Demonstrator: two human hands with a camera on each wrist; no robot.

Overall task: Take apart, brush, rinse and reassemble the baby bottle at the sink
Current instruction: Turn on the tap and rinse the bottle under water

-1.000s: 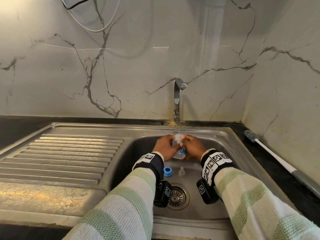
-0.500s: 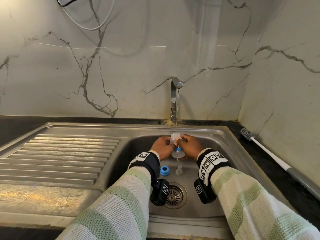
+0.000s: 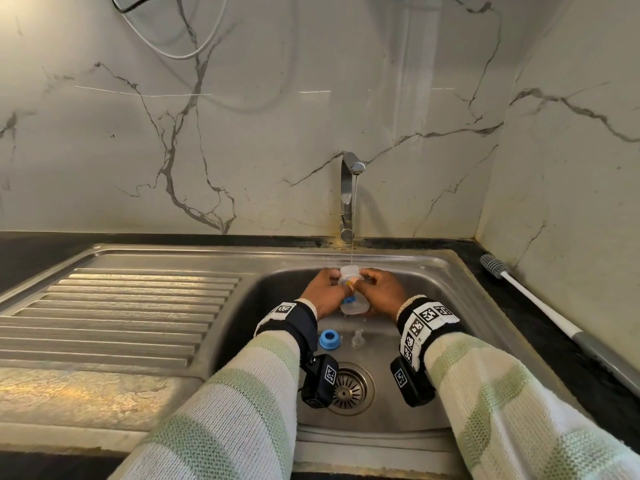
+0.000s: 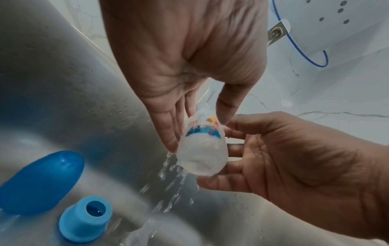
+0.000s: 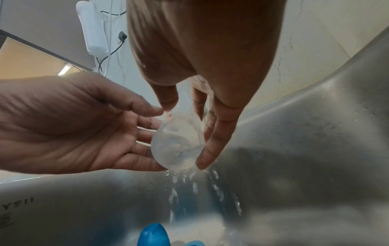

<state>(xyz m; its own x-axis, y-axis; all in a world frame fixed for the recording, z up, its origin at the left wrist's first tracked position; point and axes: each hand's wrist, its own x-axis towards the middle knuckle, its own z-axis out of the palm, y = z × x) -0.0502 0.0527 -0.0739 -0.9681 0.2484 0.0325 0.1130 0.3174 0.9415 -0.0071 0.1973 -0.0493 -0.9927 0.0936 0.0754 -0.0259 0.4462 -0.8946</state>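
both hands [image 3: 353, 292] hold bottle [image 3: 350, 289] under tap; L-wrist only: blue cap [image 4: 40, 181], maybe

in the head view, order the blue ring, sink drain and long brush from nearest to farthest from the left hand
1. Blue ring: on the sink floor just below the left hand.
2. Sink drain: farther toward the camera, between the wrists.
3. Long brush: on the counter, far right.

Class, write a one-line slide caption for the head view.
Both hands hold the clear bottle under the running tap, blue collar lying in the sink.
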